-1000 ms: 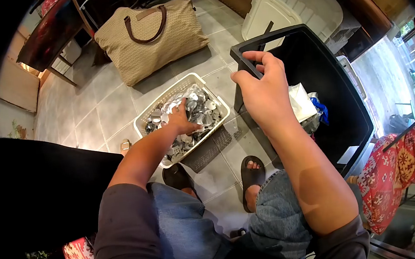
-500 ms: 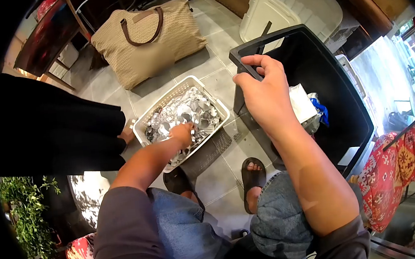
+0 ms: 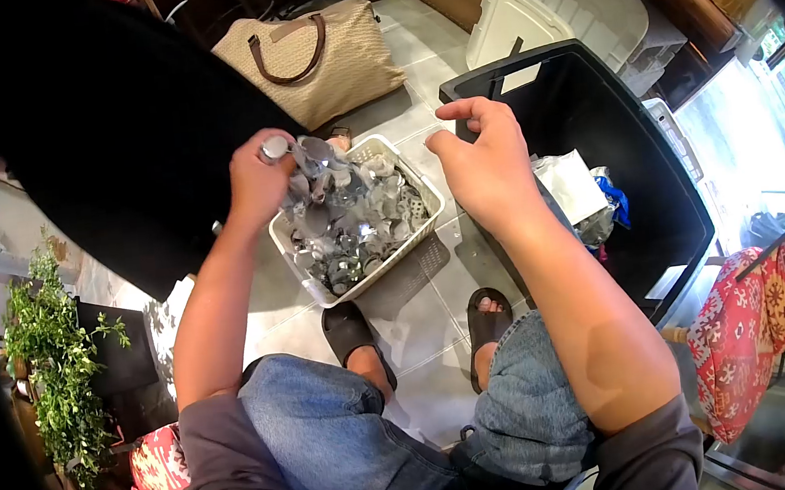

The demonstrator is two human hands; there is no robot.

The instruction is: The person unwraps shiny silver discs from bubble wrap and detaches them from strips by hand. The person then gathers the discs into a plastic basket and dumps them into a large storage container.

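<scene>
My left hand (image 3: 261, 184) is closed on a bunch of shiny silver discs (image 3: 317, 218), which look linked together, and holds it raised at the basket's far left corner. The bunch hangs down into a white plastic basket (image 3: 421, 179) full of more silvery pieces. Whether the hanging part is separate from the pile, I cannot tell. My right hand (image 3: 486, 164) hovers by the near left edge of a large black bin (image 3: 651, 162), thumb and fingers apart, holding nothing. Inside the bin are a white packet (image 3: 571, 187) and a blue crumpled wrapper (image 3: 614, 199).
A person in a long black garment (image 3: 140, 136) stands close on the left. Behind the basket sits a beige woven bag (image 3: 339, 63). White plastic lids (image 3: 518, 29) lean behind the bin. A leafy plant (image 3: 58, 368) is at left, red patterned fabric (image 3: 728, 346) at right.
My left hand has lifted out of the basket toward its far left, pulling silver discs up with it. The person in black has moved nearer the basket. My right hand stays nearly still.
</scene>
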